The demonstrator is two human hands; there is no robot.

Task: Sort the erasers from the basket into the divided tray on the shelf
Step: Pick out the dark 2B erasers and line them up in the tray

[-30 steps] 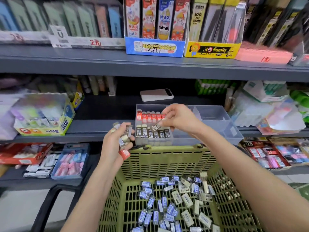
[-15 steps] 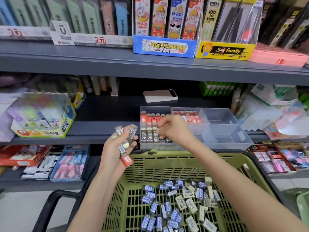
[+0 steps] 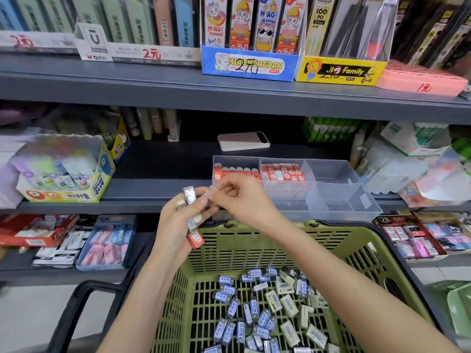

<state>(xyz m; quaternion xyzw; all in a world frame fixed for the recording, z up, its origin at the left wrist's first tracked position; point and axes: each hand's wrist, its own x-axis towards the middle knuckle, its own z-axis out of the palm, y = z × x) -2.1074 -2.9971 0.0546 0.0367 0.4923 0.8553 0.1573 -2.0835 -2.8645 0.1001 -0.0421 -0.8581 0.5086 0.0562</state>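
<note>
Presently my left hand (image 3: pixel 178 221) grips several erasers (image 3: pixel 189 196) while my right hand (image 3: pixel 244 200) apparently pinches one; tugging could spill the rest.

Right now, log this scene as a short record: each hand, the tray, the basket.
left hand: grips a bunch of erasers, mostly silver-wrapped, one red
right hand: pinches a single eraser beside that bunch
divided tray: on the shelf; red erasers in the rear-left and rear-middle compartments; none seen in the right ones
basket: green, below the tray; holds loose erasers, blue-labelled and white
</note>
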